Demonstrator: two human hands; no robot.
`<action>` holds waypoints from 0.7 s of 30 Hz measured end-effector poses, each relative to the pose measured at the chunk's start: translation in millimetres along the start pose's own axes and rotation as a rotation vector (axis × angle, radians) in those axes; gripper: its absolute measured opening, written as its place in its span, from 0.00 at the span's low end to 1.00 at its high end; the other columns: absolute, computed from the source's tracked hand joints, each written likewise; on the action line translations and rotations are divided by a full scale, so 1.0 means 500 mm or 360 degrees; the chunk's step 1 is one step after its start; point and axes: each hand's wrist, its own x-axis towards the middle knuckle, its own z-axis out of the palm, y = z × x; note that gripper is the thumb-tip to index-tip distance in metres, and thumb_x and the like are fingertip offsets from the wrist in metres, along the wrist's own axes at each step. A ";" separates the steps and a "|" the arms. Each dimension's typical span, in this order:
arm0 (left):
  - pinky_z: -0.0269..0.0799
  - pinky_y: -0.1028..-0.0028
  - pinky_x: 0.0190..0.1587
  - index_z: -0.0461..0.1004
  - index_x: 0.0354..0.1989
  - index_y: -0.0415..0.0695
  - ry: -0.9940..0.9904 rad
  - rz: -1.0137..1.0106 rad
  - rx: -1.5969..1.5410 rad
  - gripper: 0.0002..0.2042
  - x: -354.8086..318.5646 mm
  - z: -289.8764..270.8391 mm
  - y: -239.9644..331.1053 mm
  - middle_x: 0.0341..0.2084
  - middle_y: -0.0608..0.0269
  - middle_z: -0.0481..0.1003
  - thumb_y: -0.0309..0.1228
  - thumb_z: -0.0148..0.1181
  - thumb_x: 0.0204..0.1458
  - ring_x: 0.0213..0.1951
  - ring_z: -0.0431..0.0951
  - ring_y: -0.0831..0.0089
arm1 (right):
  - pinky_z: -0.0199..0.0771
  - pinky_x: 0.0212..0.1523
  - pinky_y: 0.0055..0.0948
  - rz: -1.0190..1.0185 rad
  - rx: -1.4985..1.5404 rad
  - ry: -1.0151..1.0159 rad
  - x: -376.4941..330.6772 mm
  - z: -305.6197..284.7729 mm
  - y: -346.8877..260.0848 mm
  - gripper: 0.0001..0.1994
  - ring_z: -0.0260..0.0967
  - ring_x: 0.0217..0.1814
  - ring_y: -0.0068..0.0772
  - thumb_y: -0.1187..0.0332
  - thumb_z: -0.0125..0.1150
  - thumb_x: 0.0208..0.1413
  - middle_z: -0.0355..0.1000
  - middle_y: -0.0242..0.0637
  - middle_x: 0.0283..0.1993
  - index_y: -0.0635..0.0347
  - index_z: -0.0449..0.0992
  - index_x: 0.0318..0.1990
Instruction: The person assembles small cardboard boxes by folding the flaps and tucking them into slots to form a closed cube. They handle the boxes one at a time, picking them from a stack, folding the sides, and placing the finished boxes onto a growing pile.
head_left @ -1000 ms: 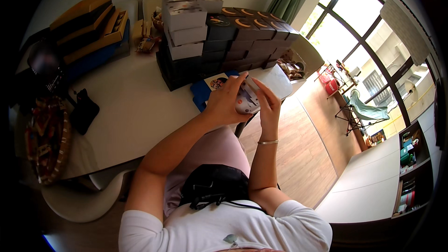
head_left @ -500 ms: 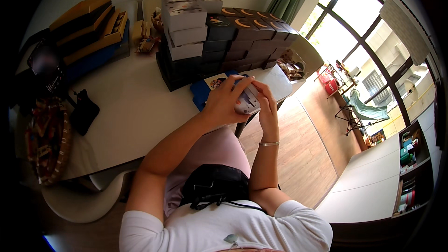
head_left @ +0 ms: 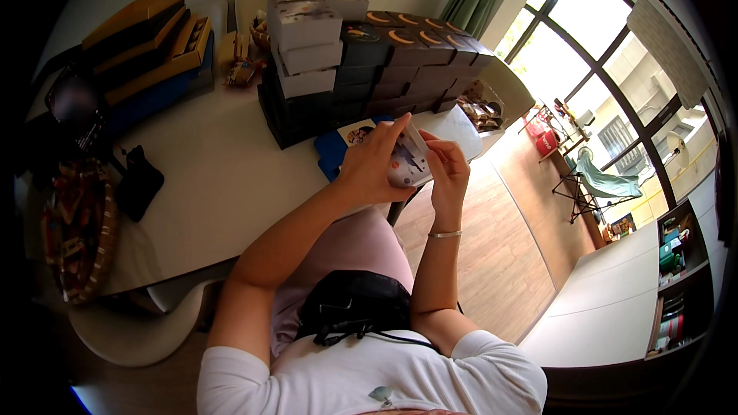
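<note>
Between my hands is a small white box [head_left: 407, 169] with dark and coloured printed spots, tilted above the table's edge. My left hand [head_left: 367, 163] wraps round its left side, the thumb along the lower edge. At the box's right edge, the bent fingers of my right hand [head_left: 450, 169] pinch it. My fingers partly hide the box. Behind my left hand lies a flat blue thing [head_left: 329, 152] with a round picture on a pale part [head_left: 358, 136]. A pale flat panel [head_left: 464, 134] is just beyond my right hand.
White boxes [head_left: 307, 34] and dark boxes with orange crescents [head_left: 407, 54] are stacked at the back of the table [head_left: 223, 177]. Yellow-brown trays [head_left: 146, 31], a black pouch [head_left: 140, 184] and a woven basket [head_left: 104, 238] of small packets stand left. A folding chair [head_left: 603, 180] is by the window.
My right hand has shifted slightly right and down, its fingers drawing off the box's top to its right edge. My left fingers have straightened upward. More of the box shows.
</note>
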 end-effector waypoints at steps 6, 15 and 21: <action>0.76 0.66 0.37 0.51 0.71 0.47 0.0035 0.0022 0.0026 0.58 -0.001 -0.001 -0.003 0.49 0.55 0.68 0.40 0.77 0.24 0.41 0.77 0.58 | 0.75 0.53 0.29 -0.0015 0.0036 0.0131 -0.001 0.006 0.001 0.04 0.74 0.55 0.35 0.82 0.61 0.57 0.76 0.52 0.52 0.65 0.73 0.37; 0.77 0.65 0.37 0.50 0.71 0.46 -0.0008 0.0053 0.0116 0.58 0.000 -0.002 -0.003 0.51 0.55 0.67 0.41 0.77 0.25 0.44 0.76 0.58 | 0.77 0.51 0.28 0.0011 0.0093 0.0110 0.000 0.001 0.001 0.06 0.75 0.52 0.34 0.82 0.62 0.56 0.76 0.52 0.50 0.64 0.71 0.33; 0.77 0.65 0.38 0.48 0.72 0.43 0.0010 -0.0015 0.0073 0.59 0.001 0.002 -0.007 0.52 0.54 0.67 0.42 0.76 0.25 0.46 0.76 0.58 | 0.79 0.47 0.24 0.0060 -0.0005 0.0109 0.000 0.003 -0.005 0.07 0.76 0.50 0.30 0.83 0.63 0.55 0.77 0.50 0.49 0.64 0.70 0.33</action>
